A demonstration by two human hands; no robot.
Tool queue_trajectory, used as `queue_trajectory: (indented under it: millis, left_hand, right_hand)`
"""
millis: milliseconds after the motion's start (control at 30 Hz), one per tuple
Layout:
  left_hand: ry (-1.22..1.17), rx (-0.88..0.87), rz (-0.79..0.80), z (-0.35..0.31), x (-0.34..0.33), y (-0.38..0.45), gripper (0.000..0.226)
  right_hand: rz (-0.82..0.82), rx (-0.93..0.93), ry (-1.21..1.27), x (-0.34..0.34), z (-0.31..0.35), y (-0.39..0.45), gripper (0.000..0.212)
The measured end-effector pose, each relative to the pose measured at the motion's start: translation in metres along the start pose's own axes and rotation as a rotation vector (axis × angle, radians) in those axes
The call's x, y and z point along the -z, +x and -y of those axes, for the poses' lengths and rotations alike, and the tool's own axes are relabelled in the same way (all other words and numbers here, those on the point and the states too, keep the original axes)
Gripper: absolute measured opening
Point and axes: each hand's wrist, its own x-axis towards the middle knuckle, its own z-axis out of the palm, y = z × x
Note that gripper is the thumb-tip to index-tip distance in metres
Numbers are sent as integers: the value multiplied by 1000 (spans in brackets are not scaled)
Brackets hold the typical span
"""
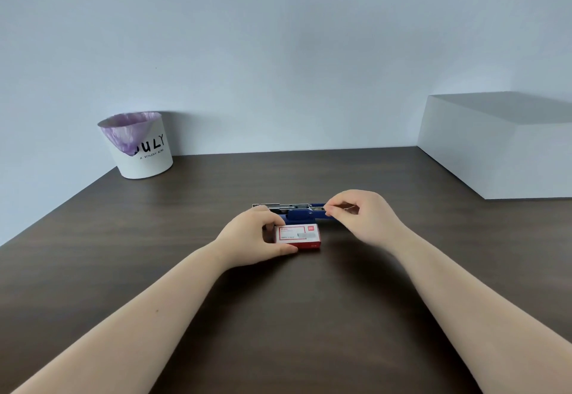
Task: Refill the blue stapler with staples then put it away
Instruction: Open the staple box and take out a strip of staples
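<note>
Head cam: blue stapler (pixel 301 214) lies open mid-desk behind staple box (pixel 297 236), left hand (pixel 251 238) clamped on box, right hand (pixel 360 214) pinching thin staple strip (pixel 346 207) w/ fingertips — strip could snap or miss the channel if angled.

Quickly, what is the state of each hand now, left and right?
Left hand: closed on the staple box, which rests on the table.
Right hand: fingers pinched on a thin staple strip by the stapler.
</note>
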Motion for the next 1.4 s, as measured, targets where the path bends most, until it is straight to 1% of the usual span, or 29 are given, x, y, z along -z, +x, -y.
queue_trajectory:
  millis: [100, 200, 400, 567, 733, 833, 1033, 1200, 1400]
  left_hand:
    - [-79, 8, -34, -1, 1, -1, 45]
    - [-178, 44, -33, -3, 4, 1, 43]
    - [-265, 45, -40, -8, 3, 7, 39]
    - [-355, 28, -105, -10, 10, 5, 35]
    - [-423, 37, -112, -9, 19, 2, 39]
    - [-443, 39, -118, -9, 22, 2, 41]
    - [-462, 33, -132, -10, 29, 3, 43]
    - [-457, 18, -131, -12, 32, 4, 43]
    - [-423, -6, -134, -15, 33, 5, 44]
  right_hand:
    - [1, -15, 2, 0, -1, 1, 13]
    - [-1, -14, 8, 0, -1, 1, 13]
    - [42, -71, 162, -8, 5, 0, 14]
    - [99, -192, 354, -14, 10, -2, 19]
    - [202, -375, 684, -17, 15, -5, 27]
    - [245, -397, 802, -19, 15, -6, 27]
    - [166, -367, 928, -19, 11, -6, 20]
    - [89, -396, 1033, -19, 9, -4, 21]
    - [54, -394, 1067, -16, 12, -5, 19]
